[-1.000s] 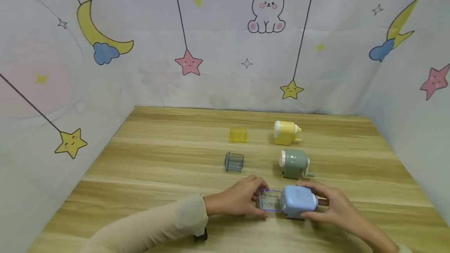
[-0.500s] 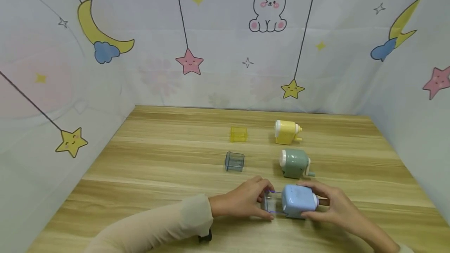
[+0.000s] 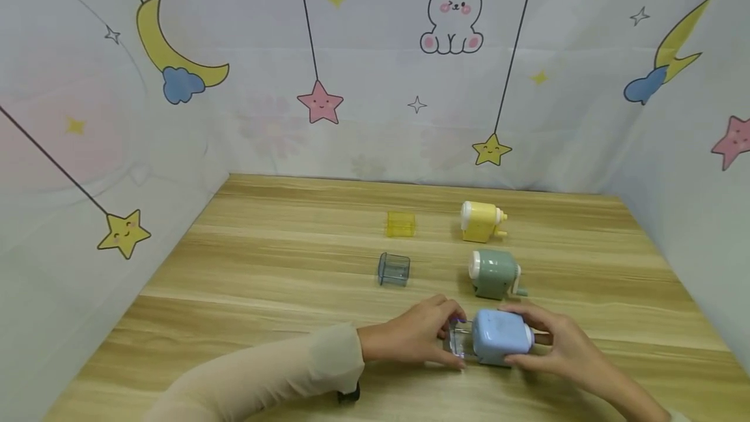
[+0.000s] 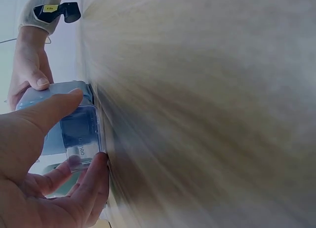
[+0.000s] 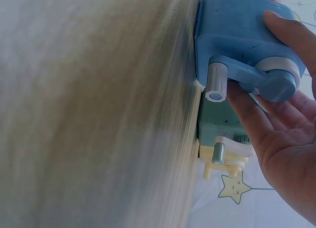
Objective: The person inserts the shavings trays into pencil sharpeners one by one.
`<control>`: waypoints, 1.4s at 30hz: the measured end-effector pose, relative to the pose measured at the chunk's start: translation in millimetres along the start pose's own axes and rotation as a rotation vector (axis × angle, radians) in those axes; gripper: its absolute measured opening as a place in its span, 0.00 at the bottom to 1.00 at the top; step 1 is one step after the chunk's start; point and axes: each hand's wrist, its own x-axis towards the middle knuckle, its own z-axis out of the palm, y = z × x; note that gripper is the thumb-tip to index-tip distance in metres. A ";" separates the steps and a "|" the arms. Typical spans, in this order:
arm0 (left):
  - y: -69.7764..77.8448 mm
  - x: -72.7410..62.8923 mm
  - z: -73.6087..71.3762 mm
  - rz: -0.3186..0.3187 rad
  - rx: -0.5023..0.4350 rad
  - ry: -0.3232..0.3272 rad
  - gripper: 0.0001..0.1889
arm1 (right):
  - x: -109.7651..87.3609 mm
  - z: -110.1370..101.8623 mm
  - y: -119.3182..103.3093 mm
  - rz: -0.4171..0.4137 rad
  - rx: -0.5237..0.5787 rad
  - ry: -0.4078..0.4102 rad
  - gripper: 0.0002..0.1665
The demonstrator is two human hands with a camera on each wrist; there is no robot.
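A blue crank pencil sharpener (image 3: 500, 336) stands on the wooden table, and my right hand (image 3: 562, 344) grips its body between thumb and fingers. Its crank handle (image 5: 216, 82) shows on the near side in the right wrist view. My left hand (image 3: 418, 334) pinches a clear plastic shavings drawer (image 3: 460, 338) by its sides, thumb on one side and fingers on the other. The drawer sits partly inside the sharpener's left end, its outer part still showing. In the left wrist view the drawer (image 4: 81, 136) lies low, close over the tabletop.
Behind the hands stand a green sharpener (image 3: 494, 273) and a yellow sharpener (image 3: 479, 221). To their left lie a grey-blue clear drawer (image 3: 394, 269) and a yellow clear drawer (image 3: 401, 224). Printed fabric walls (image 3: 363, 135) border the table at the back and sides.
My left hand has moved right with the clear drawer, and less of the drawer shows outside the blue sharpener. My right hand has kept its grip on the sharpener, nearly still.
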 end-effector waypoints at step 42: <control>4.5 12.3 6.9 0.006 0.008 0.024 0.33 | 2.1 -2.4 -1.9 0.027 -0.028 -0.008 0.39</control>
